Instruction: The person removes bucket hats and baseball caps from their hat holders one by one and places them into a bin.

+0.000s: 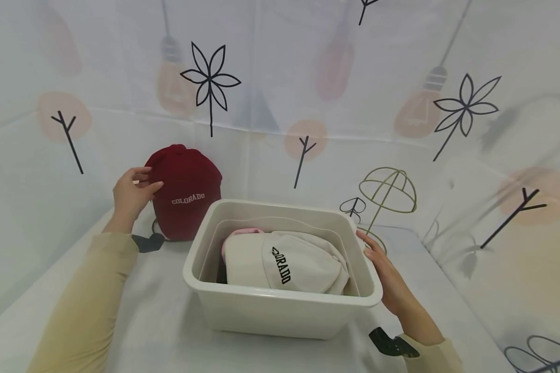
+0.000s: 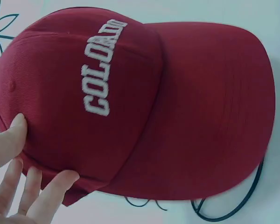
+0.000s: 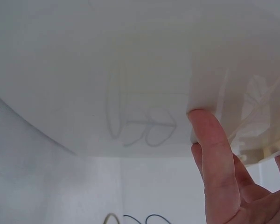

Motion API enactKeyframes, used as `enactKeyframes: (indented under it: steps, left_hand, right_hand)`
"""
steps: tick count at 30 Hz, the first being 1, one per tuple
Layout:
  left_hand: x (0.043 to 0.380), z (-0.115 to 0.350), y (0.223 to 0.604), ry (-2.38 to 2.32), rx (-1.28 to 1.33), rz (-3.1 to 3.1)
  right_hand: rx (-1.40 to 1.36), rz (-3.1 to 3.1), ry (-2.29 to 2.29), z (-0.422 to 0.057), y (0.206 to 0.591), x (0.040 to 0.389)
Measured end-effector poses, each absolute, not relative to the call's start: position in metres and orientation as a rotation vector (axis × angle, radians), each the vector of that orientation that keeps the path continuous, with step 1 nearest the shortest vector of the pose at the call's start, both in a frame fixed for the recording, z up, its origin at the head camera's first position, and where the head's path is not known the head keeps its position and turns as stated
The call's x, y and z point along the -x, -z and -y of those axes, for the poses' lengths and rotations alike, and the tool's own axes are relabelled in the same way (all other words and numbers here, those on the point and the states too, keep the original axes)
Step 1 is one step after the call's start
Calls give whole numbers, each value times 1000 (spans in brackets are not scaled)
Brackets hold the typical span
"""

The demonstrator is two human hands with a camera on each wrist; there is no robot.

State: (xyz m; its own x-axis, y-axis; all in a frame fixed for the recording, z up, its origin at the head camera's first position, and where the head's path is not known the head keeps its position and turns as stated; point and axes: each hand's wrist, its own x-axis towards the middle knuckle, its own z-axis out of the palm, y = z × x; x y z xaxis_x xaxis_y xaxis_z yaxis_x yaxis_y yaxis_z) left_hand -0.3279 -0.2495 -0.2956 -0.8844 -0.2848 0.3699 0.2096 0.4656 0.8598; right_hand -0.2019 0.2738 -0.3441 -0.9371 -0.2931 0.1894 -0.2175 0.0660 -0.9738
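Note:
A dark red baseball cap (image 1: 182,176) with white COLORADO lettering stands upright at the back left, brim down. My left hand (image 1: 133,194) is at the side of its crown, and in the left wrist view the thumb and fingertips (image 2: 60,182) lie at the crown's edge. A white plastic bin (image 1: 280,311) stands in the middle. My right hand (image 1: 389,277) touches its right wall just under the rim, the fingers fairly straight. Inside the bin lies a white cap (image 1: 303,259) with black lettering, partly over a pink item (image 1: 247,231) that is mostly hidden.
A white cloth covers the table (image 1: 154,311). Behind it hangs a pale backdrop (image 1: 270,67) printed with flowers, bulbs and twigs. Dark bands (image 1: 148,242) are on both wrists.

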Motion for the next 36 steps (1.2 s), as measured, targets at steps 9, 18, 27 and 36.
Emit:
enactKeyframes:
  steps: [9,18,27,36]
  left_hand:
    - [329,247,306,1449,-45,2223]
    - [329,252,293,1352,-177,2196]
    - [329,244,264,1309,-256,2184]
    - [327,229,225,1188,-266,2152]
  right_hand:
    - [553,-2237,2040,-274,344,201]
    - [562,-2243,2034,-274,344,201]
    - [553,-2240,2041,-275,344,201]
    - [563,-2235,2043,-275,345,201]
